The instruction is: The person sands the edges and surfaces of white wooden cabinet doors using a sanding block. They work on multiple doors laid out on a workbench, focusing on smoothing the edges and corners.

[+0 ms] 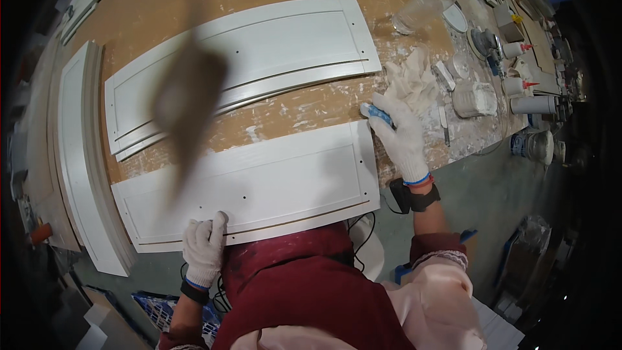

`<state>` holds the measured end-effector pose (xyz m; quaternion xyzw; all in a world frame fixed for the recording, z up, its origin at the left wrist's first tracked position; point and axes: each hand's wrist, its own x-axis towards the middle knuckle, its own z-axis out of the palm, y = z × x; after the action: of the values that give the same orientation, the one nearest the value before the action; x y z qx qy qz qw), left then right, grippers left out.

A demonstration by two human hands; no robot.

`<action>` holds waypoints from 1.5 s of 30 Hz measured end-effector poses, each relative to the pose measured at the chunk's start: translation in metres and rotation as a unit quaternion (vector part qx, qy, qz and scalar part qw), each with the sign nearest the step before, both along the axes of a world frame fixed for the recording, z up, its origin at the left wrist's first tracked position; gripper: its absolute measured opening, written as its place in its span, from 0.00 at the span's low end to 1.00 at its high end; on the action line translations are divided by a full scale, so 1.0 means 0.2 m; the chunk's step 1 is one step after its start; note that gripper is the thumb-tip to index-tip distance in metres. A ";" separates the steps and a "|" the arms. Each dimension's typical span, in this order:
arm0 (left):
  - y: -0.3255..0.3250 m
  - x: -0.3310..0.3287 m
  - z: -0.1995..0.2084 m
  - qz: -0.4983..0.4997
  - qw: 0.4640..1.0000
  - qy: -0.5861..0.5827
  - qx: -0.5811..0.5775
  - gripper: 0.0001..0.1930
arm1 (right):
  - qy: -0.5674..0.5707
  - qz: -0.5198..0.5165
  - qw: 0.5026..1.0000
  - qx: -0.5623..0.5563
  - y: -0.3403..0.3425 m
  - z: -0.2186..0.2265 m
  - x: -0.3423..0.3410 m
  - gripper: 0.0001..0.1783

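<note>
A white panel (291, 175) with a recessed face, small dark holes and a groove along its near edge lies before me on the worktable. My left hand (204, 246), in a white knit glove, grips its near edge with bent fingers. My right hand (402, 133), gloved too, is closed around a small blue-and-white object (379, 115), perhaps a sanding pad, just beyond the panel's right end. Right behind that hand lies a crumpled cream cloth (413, 78). Farther back, other white panels (285, 32) lie overlapped.
More white boards (84, 155) are stacked at the left. On the right stand a clear bottle with a red cap (427, 6), a tub of white paste (475, 99), glue bottles (517, 50) and a sander (481, 43). A dark blur (191, 91) covers part of the view.
</note>
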<state>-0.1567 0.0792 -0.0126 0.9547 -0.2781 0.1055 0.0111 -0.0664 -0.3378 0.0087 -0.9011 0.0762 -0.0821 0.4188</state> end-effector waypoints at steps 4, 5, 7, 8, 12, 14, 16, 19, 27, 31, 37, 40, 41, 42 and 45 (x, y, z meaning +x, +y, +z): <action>-0.01 -0.03 -0.02 0.021 1.000 -0.009 0.017 0.23 | -0.010 0.039 0.994 -0.102 0.00 0.02 0.00 0.22; -0.01 -0.03 -0.01 0.023 1.000 -0.008 0.019 0.23 | -0.011 0.044 0.991 -0.125 0.00 0.01 -0.01 0.22; -0.01 -0.03 -0.02 0.022 1.000 -0.008 0.017 0.24 | -0.006 0.039 0.992 -0.123 -0.01 -0.01 -0.03 0.22; -0.01 -0.04 -0.03 0.027 1.000 -0.006 0.016 0.24 | -0.004 0.036 0.992 -0.121 -0.01 -0.02 -0.04 0.22; -0.02 -0.05 -0.04 0.038 0.999 -0.010 0.011 0.24 | -0.039 0.048 0.983 -0.171 -0.02 -0.02 -0.02 0.21; -0.02 -0.05 -0.03 0.043 0.999 -0.010 0.010 0.23 | -0.029 0.043 0.977 -0.208 -0.02 -0.02 -0.01 0.21; -0.03 -0.06 -0.03 0.052 0.999 0.000 0.005 0.22 | -0.075 0.042 0.981 -0.174 -0.02 -0.02 -0.02 0.21; -0.04 -0.07 -0.05 0.071 0.997 0.001 0.010 0.22 | -0.086 0.061 0.984 -0.147 -0.01 -0.03 -0.02 0.21; -0.03 -0.08 -0.05 0.080 0.997 0.006 0.013 0.22 | -0.079 0.055 0.980 -0.175 -0.03 -0.03 -0.01 0.21; -0.02 -0.08 -0.04 0.077 0.997 0.024 0.006 0.22 | -0.033 0.069 0.979 -0.188 0.01 -0.02 -0.01 0.22; -0.03 -0.08 -0.04 0.084 0.996 0.023 0.009 0.24 | -0.069 0.062 0.982 -0.166 0.00 -0.04 -0.03 0.22; -0.06 -0.04 -0.03 0.056 0.998 -0.030 -0.006 0.25 | -0.019 0.067 0.985 -0.158 0.01 -0.02 -0.03 0.21; -0.06 -0.04 -0.03 0.064 0.998 -0.006 -0.007 0.25 | 0.002 0.066 0.984 -0.164 0.01 -0.02 -0.03 0.21; -0.05 -0.06 -0.03 0.076 0.997 0.018 -0.006 0.25 | -0.013 0.052 0.982 -0.182 0.00 -0.02 -0.03 0.21; -0.05 -0.08 -0.03 0.094 0.994 0.046 0.000 0.25 | -0.032 0.031 0.977 -0.208 -0.04 -0.01 -0.01 0.20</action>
<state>-0.1721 0.0686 -0.0179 0.9805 -0.1859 0.0621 0.0137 -0.0690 -0.3448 0.0057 -0.9673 0.0160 -0.1119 0.2272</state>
